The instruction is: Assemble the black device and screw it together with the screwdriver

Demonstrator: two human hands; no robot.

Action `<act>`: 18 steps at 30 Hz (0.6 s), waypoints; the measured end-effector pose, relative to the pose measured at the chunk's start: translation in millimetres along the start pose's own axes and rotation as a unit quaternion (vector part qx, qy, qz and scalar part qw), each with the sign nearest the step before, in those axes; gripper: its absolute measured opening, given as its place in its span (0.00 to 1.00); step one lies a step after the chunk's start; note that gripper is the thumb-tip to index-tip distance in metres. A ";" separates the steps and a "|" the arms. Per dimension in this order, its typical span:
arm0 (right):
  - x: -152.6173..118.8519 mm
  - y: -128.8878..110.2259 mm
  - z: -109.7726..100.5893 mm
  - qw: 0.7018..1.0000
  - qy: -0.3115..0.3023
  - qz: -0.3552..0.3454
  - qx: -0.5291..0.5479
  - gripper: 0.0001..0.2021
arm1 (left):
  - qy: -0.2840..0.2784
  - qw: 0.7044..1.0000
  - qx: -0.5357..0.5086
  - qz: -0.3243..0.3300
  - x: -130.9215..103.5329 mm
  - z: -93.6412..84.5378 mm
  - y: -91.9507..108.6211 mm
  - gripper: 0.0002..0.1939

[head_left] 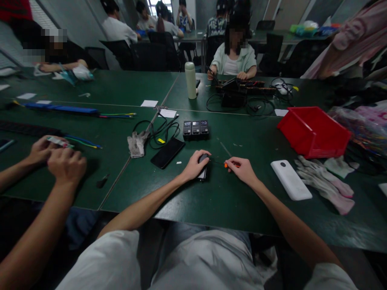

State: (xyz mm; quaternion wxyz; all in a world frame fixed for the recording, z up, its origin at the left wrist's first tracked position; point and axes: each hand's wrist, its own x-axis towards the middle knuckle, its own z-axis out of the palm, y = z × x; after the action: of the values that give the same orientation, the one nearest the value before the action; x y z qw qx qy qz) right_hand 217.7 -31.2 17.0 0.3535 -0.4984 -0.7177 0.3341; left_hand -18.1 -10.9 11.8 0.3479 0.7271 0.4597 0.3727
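Note:
My left hand [195, 165] is closed around a small black device [203, 172] on the green table, its pale lower side facing me. The hand covers much of the device, so its exact kind does not show. Just to the right, my right hand [244, 171] grips a screwdriver [227, 164] with an orange and black handle. Its thin shaft points left toward the device; whether the tip touches is too blurred to tell. Beyond my hands stands a black holder with three block-like modules [196, 129]. A black phone [168, 153] lies to the left.
A white power bank [290, 180], work gloves [328, 185] and a red bin [314, 131] are on the right. A crumpled glove [137, 143] and black cables lie left. A green bottle [190, 80] stands farther back. A co-worker's hands [65, 161] work at far left.

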 end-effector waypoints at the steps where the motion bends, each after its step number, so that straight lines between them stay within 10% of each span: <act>1: -0.5 -0.5 0.0 1.000 0.003 -0.009 -0.011 0.18 | 0.000 1.000 0.000 -0.002 0.0 -0.1 0.3 0.11; 18: -2.0 4.8 3.5 0.998 0.020 -0.037 -0.049 0.15 | 0.004 1.000 0.002 0.000 0.5 0.9 -2.2 0.11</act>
State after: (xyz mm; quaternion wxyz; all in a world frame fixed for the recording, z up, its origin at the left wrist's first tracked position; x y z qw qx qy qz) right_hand 217.5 -32.2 10.9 0.3551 -0.4948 -0.7439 0.2753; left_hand -18.0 -9.9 9.5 0.3441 0.7262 0.4623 0.3748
